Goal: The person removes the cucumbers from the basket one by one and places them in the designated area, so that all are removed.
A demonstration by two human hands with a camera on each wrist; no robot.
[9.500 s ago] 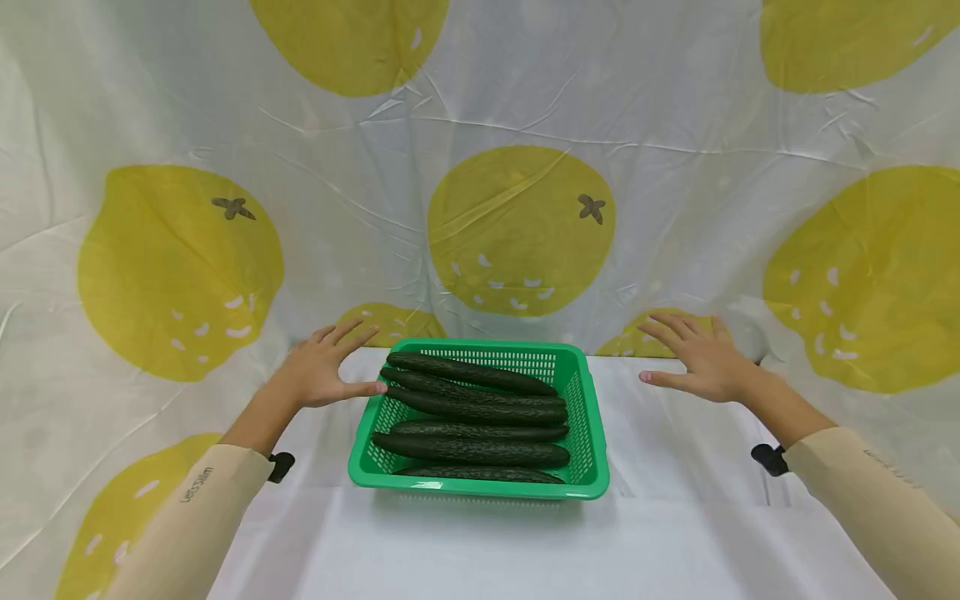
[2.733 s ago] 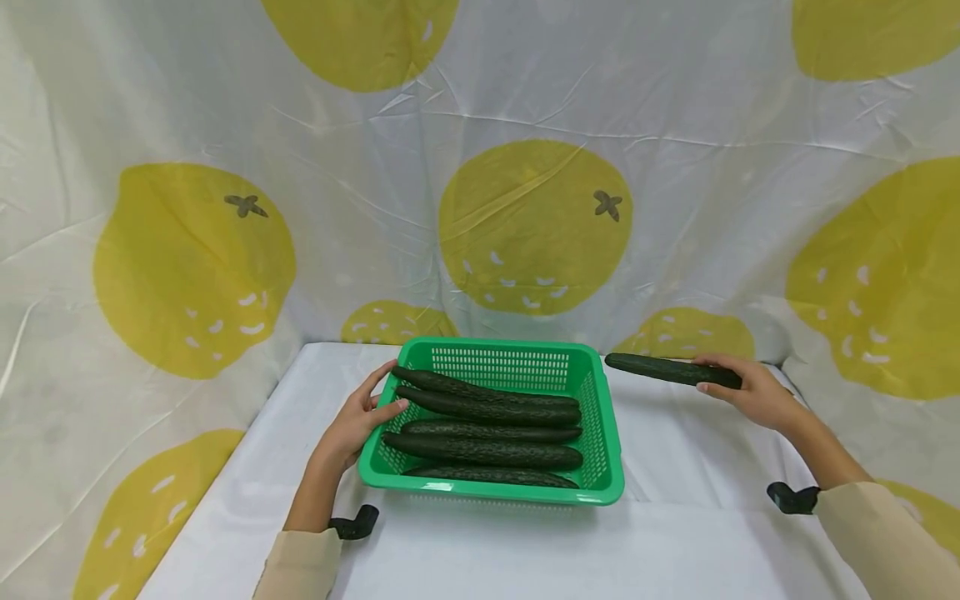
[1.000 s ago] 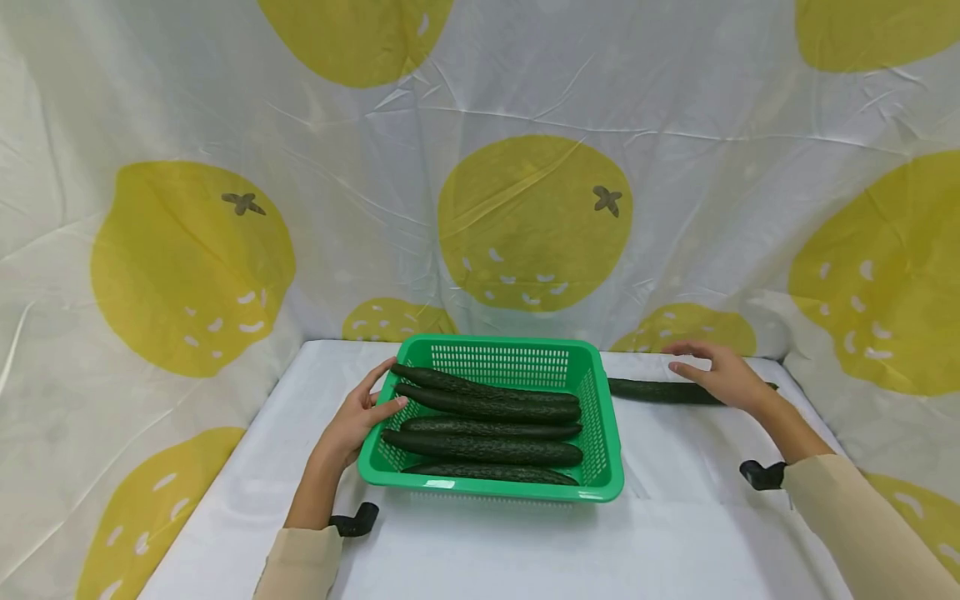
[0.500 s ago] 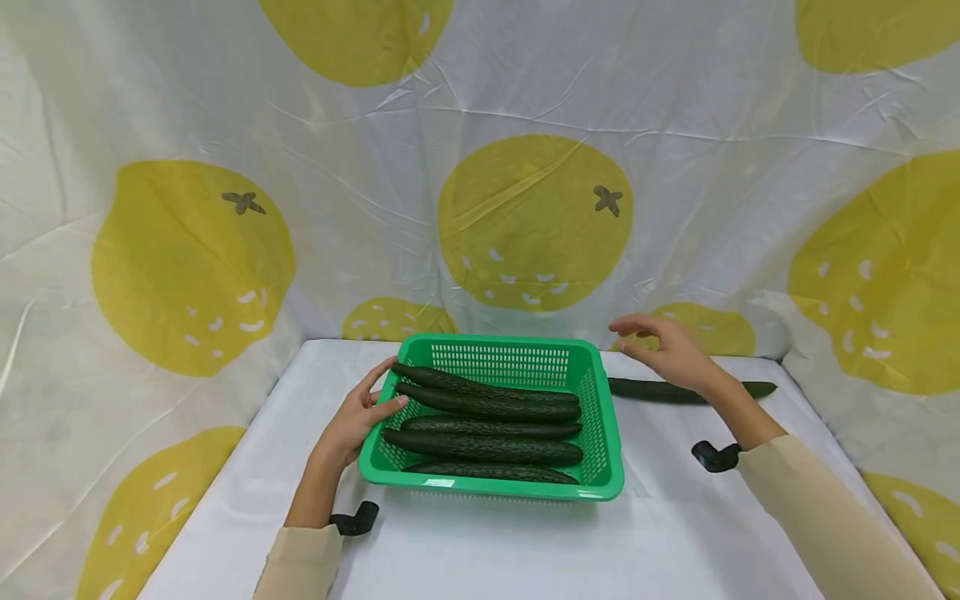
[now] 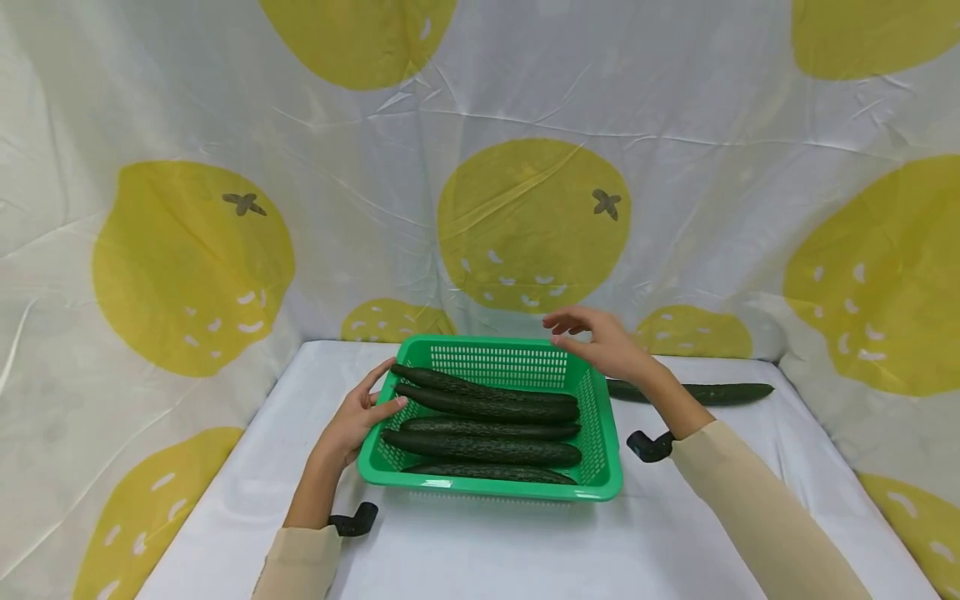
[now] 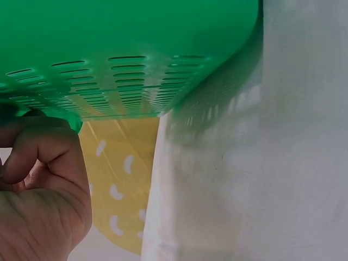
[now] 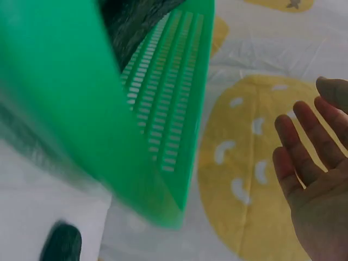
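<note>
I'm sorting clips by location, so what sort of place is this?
Probably a staged filming corner: a fruit-print sheet hangs behind a white-covered table, with a green basket of cucumbers.

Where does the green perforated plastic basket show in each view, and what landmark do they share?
Head: the green perforated plastic basket sits just below centre.
Left wrist: the basket crosses the top left, past centre.
Right wrist: the basket slants down the left side, partly blurred.
Shared landmark: white cloth backdrop printed with yellow fruit.
</note>
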